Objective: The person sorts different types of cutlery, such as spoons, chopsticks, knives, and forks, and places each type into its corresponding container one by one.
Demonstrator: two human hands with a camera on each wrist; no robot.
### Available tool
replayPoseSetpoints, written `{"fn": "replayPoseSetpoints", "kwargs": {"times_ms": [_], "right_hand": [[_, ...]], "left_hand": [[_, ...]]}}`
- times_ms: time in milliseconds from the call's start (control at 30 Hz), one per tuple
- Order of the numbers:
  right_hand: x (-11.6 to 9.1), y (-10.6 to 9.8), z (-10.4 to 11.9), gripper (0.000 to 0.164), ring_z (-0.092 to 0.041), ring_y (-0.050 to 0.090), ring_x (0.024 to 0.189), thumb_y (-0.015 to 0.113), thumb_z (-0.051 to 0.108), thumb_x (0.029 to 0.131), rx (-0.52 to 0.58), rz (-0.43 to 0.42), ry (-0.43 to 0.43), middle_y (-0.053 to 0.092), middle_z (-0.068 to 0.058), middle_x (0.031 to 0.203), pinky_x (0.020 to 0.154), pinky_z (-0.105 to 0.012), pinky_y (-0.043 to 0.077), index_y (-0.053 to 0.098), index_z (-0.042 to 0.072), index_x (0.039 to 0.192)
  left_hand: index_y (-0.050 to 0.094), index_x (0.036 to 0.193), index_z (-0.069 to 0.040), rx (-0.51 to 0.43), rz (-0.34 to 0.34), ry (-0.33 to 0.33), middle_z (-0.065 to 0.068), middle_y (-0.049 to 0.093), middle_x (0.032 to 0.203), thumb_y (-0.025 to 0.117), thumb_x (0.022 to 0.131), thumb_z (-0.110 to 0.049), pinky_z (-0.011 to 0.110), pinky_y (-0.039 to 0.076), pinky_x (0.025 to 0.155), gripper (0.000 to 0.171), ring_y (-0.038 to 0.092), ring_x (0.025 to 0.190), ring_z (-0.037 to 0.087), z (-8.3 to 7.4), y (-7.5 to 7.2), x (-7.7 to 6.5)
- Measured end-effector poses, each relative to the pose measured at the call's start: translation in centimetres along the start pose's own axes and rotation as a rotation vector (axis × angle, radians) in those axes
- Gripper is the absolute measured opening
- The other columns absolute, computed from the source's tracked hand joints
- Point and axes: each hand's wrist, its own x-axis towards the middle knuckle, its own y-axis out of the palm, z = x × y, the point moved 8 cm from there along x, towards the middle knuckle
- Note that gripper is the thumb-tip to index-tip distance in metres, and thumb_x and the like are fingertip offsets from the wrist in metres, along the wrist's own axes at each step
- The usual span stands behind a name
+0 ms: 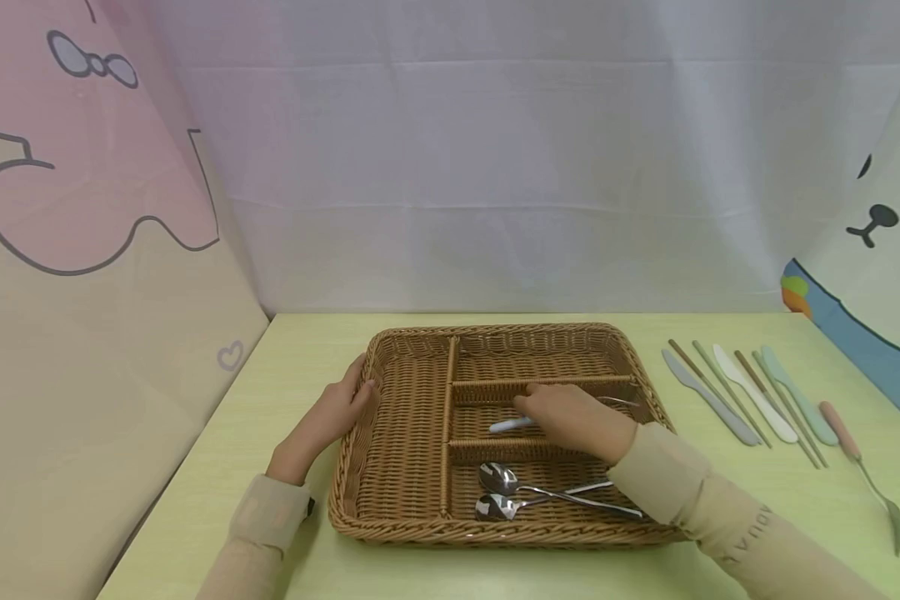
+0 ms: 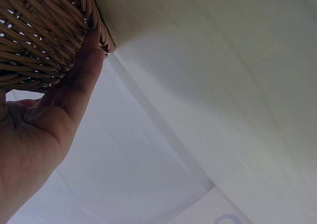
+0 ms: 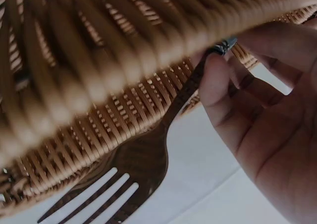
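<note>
A brown wicker basket [image 1: 401,533] with dividers stands before me. My left hand [image 1: 337,408] holds its left wall, thumb over the rim; in the left wrist view the fingers [image 2: 81,80] lie along the outer weave. Over the middle right compartment, my right hand [image 1: 577,417] pinches a fork with a light blue handle [image 1: 512,425]. The right wrist view shows the fork's metal head [image 3: 143,159], tines pointing away from the hand, with thumb and fingers at the neck. Two crossed metal spoons [image 1: 498,477] lie in the front right compartment, their handles partly under the right forearm.
Right of the basket lie a grey knife [image 1: 708,396], a white knife [image 1: 753,392], a mint knife [image 1: 798,396], brown and green chopsticks [image 1: 787,408], and a pink-handled utensil [image 1: 862,467]. A pale curtain [image 1: 495,183] hangs behind the table.
</note>
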Motion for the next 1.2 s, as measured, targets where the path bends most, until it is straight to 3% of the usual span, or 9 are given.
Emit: {"fn": "replayPoseSetpoints", "kwargs": {"times_ms": [167,300,467,733,933,1200], "right_hand": [[0.4,1.1,0.0,0.012,-0.017,0.056,0.065,0.068,0.000,0.079,0.043,0.070,0.008,0.060,-0.007,0.076,0.054,-0.027,0.046,0.064,0.006,0.090],[0.6,1.6,-0.1,0.010,-0.018,0.056,0.066,0.067,0.000,0.080,0.083,0.083,0.012,0.058,-0.006,0.074,0.055,-0.029,0.047,0.064,0.006,0.087],[0.9,2.3,-0.8,0.011,-0.019,0.055,0.067,0.067,-0.001,0.079,0.125,0.106,0.039,0.058,-0.005,0.073,0.056,-0.032,0.045,0.061,0.007,0.081],[1.3,3.1,-1.4,0.013,-0.016,0.052,0.061,0.065,-0.001,0.081,0.155,0.117,0.055,0.056,-0.003,0.069,0.052,-0.029,0.039,0.060,0.009,0.076],[1.4,3.6,-1.9,0.015,-0.013,0.045,0.059,0.060,-0.005,0.083,0.231,0.149,0.090,0.057,-0.002,0.070,0.053,-0.029,0.035,0.063,0.009,0.079],[1.3,3.5,-2.0,0.015,-0.010,0.045,0.056,0.060,-0.004,0.083,0.270,0.131,0.082,0.059,-0.003,0.070,0.052,-0.027,0.036,0.062,0.009,0.077]], "left_hand": [[0.006,0.146,0.000,0.001,-0.005,0.004,0.015,0.059,0.082,0.032,0.101,-0.026,0.028,0.042,0.053,0.058,0.044,0.044,0.013,0.0,0.0,0.0],[0.006,0.146,-0.001,-0.005,0.005,-0.009,0.008,0.052,0.067,0.031,0.101,-0.026,0.029,0.041,0.050,0.058,0.039,0.041,0.013,0.1,0.0,0.0],[0.006,0.146,-0.001,-0.010,0.002,0.000,0.008,0.052,0.070,0.032,0.101,-0.025,0.029,0.041,0.049,0.058,0.039,0.041,0.012,0.0,0.0,0.0],[0.006,0.146,-0.001,-0.009,-0.001,-0.006,0.007,0.051,0.064,0.032,0.101,-0.025,0.029,0.040,0.049,0.058,0.038,0.040,0.012,0.0,0.0,0.0],[0.007,0.146,-0.001,-0.005,-0.002,-0.006,0.011,0.056,0.073,0.032,0.101,-0.026,0.028,0.042,0.052,0.058,0.043,0.043,0.013,0.1,0.0,0.0],[0.006,0.147,-0.002,-0.011,0.007,-0.022,0.009,0.053,0.070,0.032,0.101,-0.028,0.029,0.041,0.052,0.058,0.040,0.042,0.013,0.3,0.0,0.1]]}}
